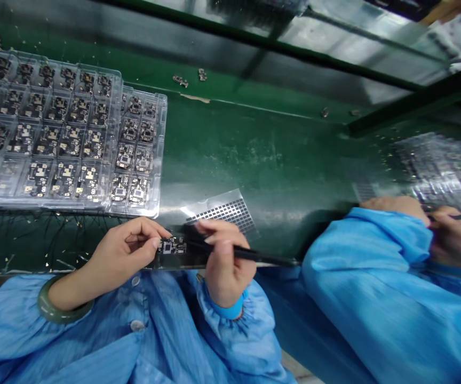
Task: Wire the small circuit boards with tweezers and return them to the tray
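My left hand (122,253), with a green bangle at the wrist, pinches the edge of a small dark circuit board (172,246) at the near edge of the bench. My right hand (226,261) grips a slender black tool (254,256), possibly tweezers, whose front end reaches the board beside my left fingertips. Its exact tip is hidden behind my right fingers. Both of my sleeves are blue.
A clear plastic tray (162,154) of many circuit boards lies at the left, with a metal mesh sheet (224,210) beside it on the green bench mat (266,160). A co-worker's blue sleeve (374,266) and hand (454,237) holding a black tool fill the right.
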Available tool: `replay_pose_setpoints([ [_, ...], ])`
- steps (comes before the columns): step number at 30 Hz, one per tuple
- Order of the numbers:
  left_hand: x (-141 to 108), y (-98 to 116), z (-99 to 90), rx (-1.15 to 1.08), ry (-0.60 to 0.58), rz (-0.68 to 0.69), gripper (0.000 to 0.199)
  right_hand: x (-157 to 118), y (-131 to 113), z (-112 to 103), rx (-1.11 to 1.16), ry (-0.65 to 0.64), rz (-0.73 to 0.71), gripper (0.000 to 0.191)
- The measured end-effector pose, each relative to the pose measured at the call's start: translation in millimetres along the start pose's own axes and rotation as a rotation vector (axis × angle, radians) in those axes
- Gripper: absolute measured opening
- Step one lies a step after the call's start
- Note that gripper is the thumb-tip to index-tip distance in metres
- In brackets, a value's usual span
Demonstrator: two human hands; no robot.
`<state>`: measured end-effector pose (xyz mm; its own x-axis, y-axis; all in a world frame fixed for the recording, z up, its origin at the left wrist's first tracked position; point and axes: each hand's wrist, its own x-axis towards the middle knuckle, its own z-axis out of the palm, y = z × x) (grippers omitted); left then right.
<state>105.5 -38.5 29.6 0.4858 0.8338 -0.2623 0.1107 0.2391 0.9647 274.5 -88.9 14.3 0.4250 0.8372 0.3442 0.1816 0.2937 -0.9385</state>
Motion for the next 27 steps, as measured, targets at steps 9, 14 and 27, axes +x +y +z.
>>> replay_pose_setpoints([
  [9, -6, -3, -3.4, 0.187, -0.028, 0.293, 0.008, -3, -16, 0, -0.296, -0.29, 0.247, 0.015],
  [14, -7, -6, -2.0, 0.129, 0.028, 0.356, 0.006, -6, -17, 10, -0.34, -0.266, -0.014, 0.009],
  [27, -17, -5, -21.4, 0.428, -0.092, 0.696, 0.02, -11, -30, 13, -0.444, -0.305, -0.546, 0.019],
])
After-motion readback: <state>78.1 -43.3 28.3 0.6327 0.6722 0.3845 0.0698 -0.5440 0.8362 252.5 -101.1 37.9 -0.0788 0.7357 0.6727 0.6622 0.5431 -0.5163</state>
